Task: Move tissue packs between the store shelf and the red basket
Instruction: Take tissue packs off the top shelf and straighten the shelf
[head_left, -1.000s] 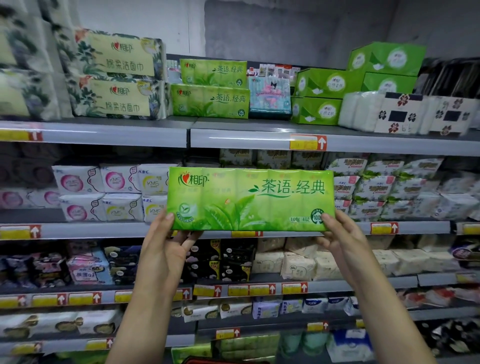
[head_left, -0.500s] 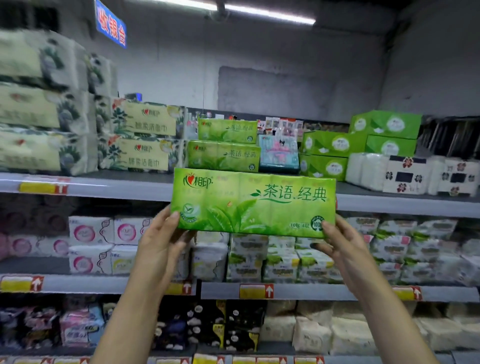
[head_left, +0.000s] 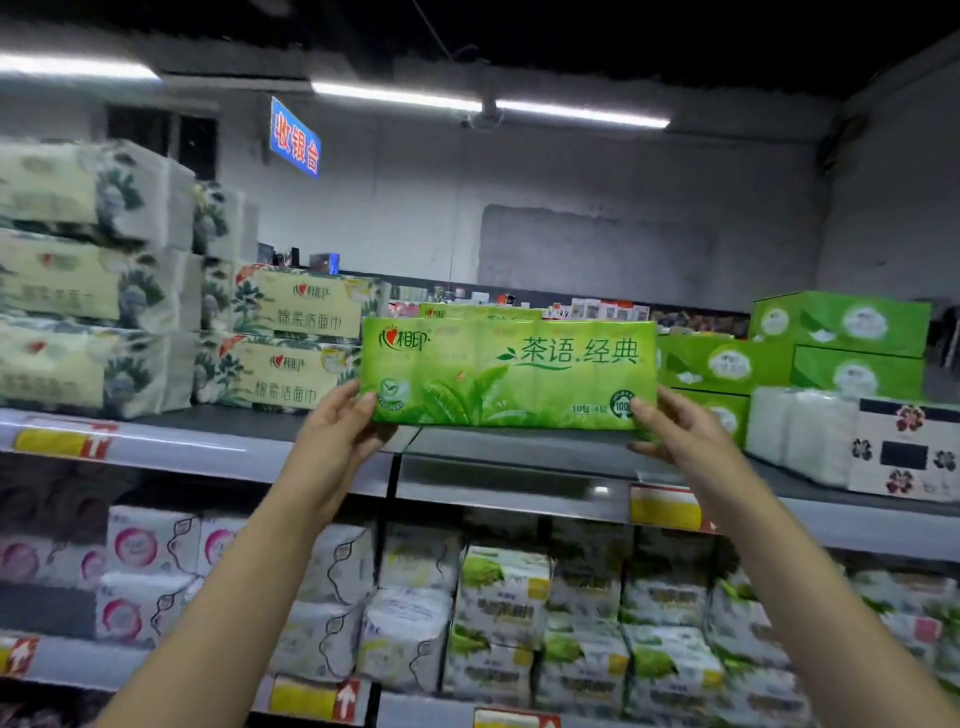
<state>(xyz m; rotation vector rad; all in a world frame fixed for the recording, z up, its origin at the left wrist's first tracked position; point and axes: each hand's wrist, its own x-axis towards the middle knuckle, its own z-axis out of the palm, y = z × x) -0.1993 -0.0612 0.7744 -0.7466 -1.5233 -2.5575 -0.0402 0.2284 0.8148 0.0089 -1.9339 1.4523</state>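
Pinching tissue pack (head_left: 509, 374) at 9 and 3 o'clock: left hand (head_left: 337, 436), right hand (head_left: 675, 431), fingers curled. Likely light, soft, slippery.

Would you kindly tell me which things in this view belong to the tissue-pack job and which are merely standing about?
Job: long green plastic-wrapped tissue pack, held at its ends by left hand and right hand; grey metal top shelf; matching green pack behind it.
Lying about: cream floral tissue bundles; green cardboard boxes; white packs with pink circles; blue hanging sign.
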